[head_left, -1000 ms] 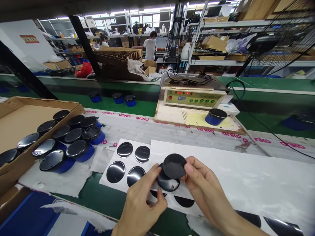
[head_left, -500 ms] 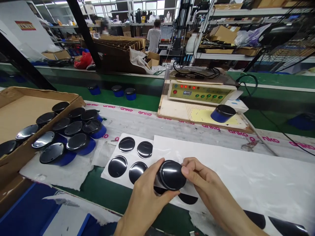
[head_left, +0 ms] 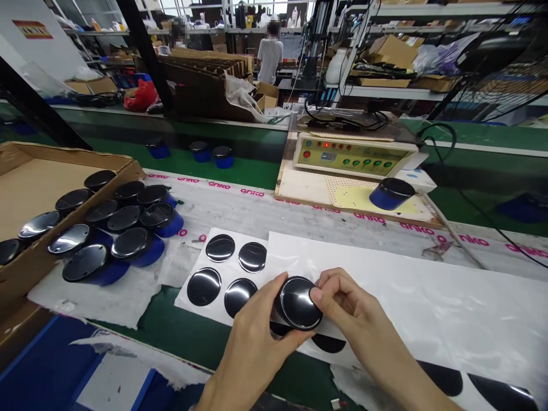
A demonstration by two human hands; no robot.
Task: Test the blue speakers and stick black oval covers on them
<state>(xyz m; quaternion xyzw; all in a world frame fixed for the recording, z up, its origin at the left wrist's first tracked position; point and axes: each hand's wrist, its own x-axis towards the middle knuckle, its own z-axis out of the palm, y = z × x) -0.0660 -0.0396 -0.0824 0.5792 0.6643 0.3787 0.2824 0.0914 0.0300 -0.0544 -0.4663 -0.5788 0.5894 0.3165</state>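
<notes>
My left hand [head_left: 261,337] is closed round the side of a round black-topped piece [head_left: 295,314], its thumb below and fingers at the far left. A glossy round black sticker [head_left: 299,299] lies over the top of this piece, nearly in line with its rim. At the sticker's right edge, my right hand [head_left: 342,299] has its thumb on the surface and its fingers curled behind. Under both hands is a white sticker sheet [head_left: 197,311] bearing round black stickers. A blank white sheet [head_left: 402,291] covers part of it.
Several black-topped blue pieces [head_left: 132,245] stand at left beside a cardboard box [head_left: 124,165]. Another blue piece [head_left: 391,194] sits on a board before a control box [head_left: 353,157] with lit buttons. Farther back are more pieces on a green surface [head_left: 252,168] and a person [head_left: 269,57].
The sticker, offset on the piece's top before, now sits closer to its rim line. My right thumb has shifted slightly left along its edge. The camera view has moved a little.
</notes>
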